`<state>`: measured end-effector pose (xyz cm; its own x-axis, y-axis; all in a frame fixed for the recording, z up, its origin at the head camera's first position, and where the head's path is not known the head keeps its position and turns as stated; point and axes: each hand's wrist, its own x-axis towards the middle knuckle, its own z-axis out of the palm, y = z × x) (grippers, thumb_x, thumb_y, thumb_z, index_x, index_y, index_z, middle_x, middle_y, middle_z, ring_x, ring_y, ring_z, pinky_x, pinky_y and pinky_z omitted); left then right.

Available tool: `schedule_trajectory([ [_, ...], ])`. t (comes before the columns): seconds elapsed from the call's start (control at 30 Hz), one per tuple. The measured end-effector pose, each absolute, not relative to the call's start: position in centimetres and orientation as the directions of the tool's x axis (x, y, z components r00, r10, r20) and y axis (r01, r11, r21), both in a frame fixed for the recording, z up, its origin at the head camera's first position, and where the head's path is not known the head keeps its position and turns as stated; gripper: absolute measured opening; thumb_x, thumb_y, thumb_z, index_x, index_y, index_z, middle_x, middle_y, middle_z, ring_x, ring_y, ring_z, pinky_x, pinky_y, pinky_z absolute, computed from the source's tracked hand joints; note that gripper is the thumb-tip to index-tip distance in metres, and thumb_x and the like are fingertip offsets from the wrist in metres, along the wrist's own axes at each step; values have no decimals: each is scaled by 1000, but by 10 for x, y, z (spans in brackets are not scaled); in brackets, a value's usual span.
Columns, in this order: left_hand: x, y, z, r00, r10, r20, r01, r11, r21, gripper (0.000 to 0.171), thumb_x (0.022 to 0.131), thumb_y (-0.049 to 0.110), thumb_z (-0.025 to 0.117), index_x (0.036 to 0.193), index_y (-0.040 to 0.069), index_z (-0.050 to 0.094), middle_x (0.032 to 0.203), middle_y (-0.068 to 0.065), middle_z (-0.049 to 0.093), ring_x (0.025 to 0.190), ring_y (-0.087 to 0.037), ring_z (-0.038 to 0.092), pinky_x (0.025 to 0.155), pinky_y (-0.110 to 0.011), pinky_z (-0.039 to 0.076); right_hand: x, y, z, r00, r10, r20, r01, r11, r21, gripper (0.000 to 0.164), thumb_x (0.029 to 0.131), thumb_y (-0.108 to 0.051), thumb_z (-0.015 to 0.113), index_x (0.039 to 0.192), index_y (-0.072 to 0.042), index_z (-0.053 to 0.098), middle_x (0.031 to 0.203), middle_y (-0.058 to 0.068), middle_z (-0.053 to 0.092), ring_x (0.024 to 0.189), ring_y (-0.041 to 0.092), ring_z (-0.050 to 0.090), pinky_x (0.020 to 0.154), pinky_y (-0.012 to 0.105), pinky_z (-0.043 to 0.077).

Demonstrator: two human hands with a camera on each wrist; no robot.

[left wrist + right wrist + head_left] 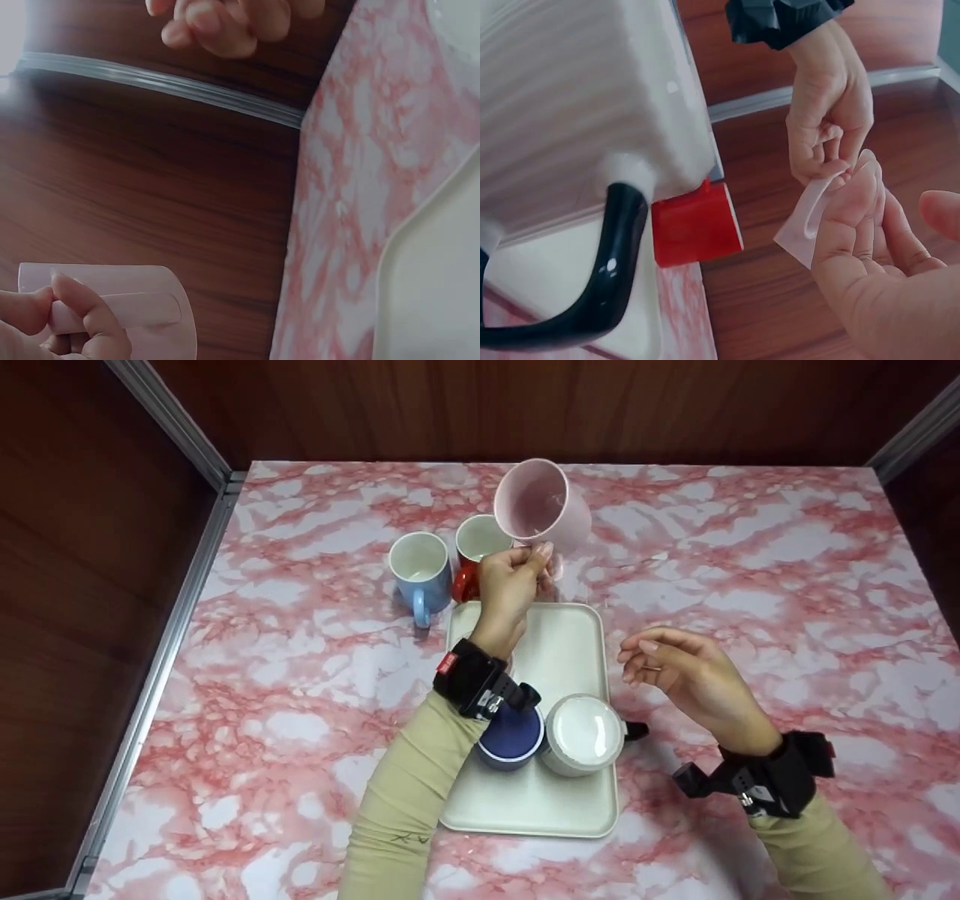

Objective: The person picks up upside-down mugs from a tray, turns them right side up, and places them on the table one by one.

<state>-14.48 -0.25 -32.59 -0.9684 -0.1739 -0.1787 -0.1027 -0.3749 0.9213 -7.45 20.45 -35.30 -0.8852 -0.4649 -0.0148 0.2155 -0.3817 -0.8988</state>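
Observation:
My left hand (506, 592) pinches the handle of a pink mug (576, 519), which is raised above the far end of the tray, its mouth tilted toward the head camera. In the left wrist view, thumb and fingers close on the handle of the pink mug (161, 337). My right hand (694, 682) is held to the right of the tray with loosely bent fingers and nothing in it. Nearest to it stands a white cup (585, 731) with a black handle (622, 247). A dark blue cup (512, 735) is partly hidden by my left wrist.
A cream tray (566, 641) bears the white and dark blue cups. Beyond its far left corner stand a light blue mug (420, 566) and a red mug (694, 229), the latter partly covered by my left hand. Wooden panels (450, 409) border the marbled table (750, 547).

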Motion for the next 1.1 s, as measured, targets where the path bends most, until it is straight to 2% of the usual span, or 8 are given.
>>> schedule_trajectory([
  [0.23, -161, 9, -336, -957, -211, -197, -123, -320, 939, 18, 86, -2, 59, 80, -18, 62, 60, -9, 53, 47, -9, 46, 47, -18, 41, -79, 210, -362, -887, -462, -9, 222, -409, -885, 21, 94, 2, 43, 101, 8, 62, 95, 14, 63, 78, 22, 60, 72, 30, 50],
  [0.53, -172, 24, -346, -931, -283, -230, -160, -248, 955, 14, 85, -3, 60, 80, -14, 66, 58, -5, 53, 47, -8, 48, 48, -16, 44, -83, 216, -374, -948, -301, -103, 199, -308, -930, 15, 91, 1, 51, 99, 4, 62, 92, 12, 64, 73, 21, 60, 68, 30, 51],
  [0.83, -175, 27, -363, -918, -319, -234, -204, -126, 971, 13, 84, -1, 62, 79, -11, 68, 59, -7, 58, 47, -7, 51, 54, -22, 51, -86, 222, -383, -941, -321, -102, 196, -275, -941, 16, 91, 0, 51, 98, 10, 61, 87, 12, 62, 74, 21, 60, 68, 30, 51],
  [0.97, -176, 26, -369, -912, -333, -240, -225, -84, 971, 13, 85, 1, 62, 80, -10, 69, 68, -15, 65, 50, -13, 58, 56, -25, 52, -86, 223, -384, -939, -328, -103, 196, -268, -943, 16, 91, 0, 51, 98, 11, 60, 86, 13, 61, 74, 21, 60, 68, 30, 51],
  [1.1, -177, 26, -374, -910, -345, -230, -244, -1, 970, 14, 86, 2, 61, 81, -8, 70, 72, -16, 67, 61, -23, 65, 51, -19, 50, -87, 224, -385, -936, -338, -94, 194, -274, -942, 16, 91, 1, 50, 98, 12, 60, 84, 14, 62, 74, 21, 60, 67, 30, 51],
])
